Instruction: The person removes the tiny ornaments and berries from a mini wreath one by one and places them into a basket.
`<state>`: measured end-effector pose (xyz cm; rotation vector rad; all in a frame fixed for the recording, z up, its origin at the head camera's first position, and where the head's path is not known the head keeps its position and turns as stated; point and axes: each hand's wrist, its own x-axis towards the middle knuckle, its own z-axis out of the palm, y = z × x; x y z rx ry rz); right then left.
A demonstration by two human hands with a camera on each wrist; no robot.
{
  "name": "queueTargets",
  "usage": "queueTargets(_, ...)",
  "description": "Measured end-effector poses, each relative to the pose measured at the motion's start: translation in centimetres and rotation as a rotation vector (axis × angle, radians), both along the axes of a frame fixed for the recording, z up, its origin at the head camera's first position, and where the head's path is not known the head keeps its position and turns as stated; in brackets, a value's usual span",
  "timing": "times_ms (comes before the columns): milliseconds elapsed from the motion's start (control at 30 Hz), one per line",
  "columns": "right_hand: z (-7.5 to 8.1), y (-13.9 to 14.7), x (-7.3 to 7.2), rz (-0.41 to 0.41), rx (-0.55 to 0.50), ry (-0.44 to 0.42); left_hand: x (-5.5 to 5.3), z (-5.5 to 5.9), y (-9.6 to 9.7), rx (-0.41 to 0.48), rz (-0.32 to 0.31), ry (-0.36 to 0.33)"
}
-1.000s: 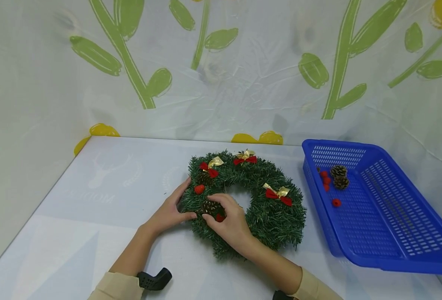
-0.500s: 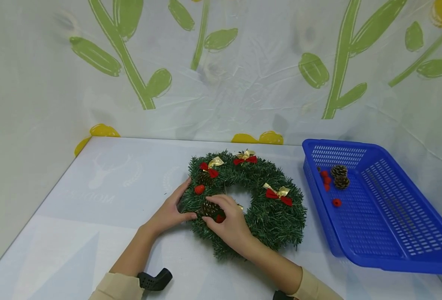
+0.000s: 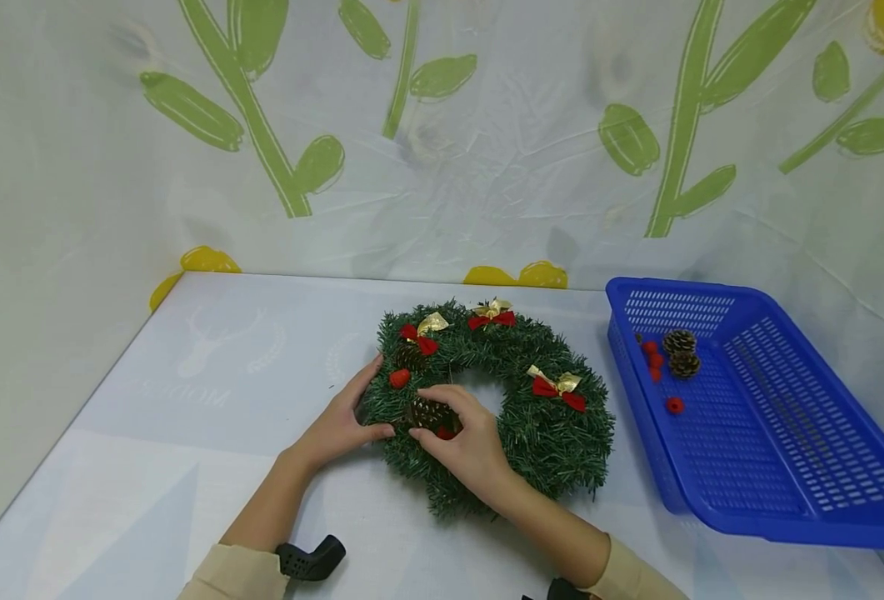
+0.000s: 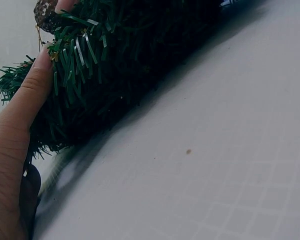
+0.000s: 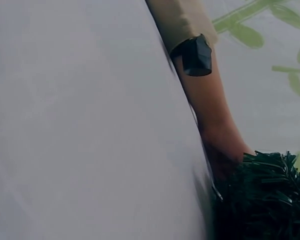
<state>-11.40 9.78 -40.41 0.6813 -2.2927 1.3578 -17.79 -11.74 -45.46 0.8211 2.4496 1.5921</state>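
Head view: one round green artificial-pine wreath [image 3: 569, 442], flat on the white bench [image 3: 209, 475]. I count three red-and-gold ribbon bows [image 3: 557, 386] upon it, and a small red berry-like ornament [image 3: 400, 378] at its left.
Right hand [image 3: 475, 442]: grip closed on a brown scaly pine cone [image 3: 431, 412], pinched between thumb and fingers over the wreath's left side.
Left hand [image 3: 344, 423]: grip spread, thumb and fingers extended against the outer left rim.
To the right: blue perforated plastic basket [image 3: 749, 467] containing two pine cones [image 3: 683, 364] and several red ornaments [image 3: 675, 405].
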Motion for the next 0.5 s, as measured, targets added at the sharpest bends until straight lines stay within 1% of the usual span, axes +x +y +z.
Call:
queueTargets(200,0.13,0.12,0.04,0.007,-0.041,-0.017,-0.01,-0.12,-0.01,-0.005,0.003,0.011)
queueTargets(500,0.31,0.2,0.1,-0.015,-0.055,-0.023,0.03,-0.16,0.02,-0.011,0.009,0.011)
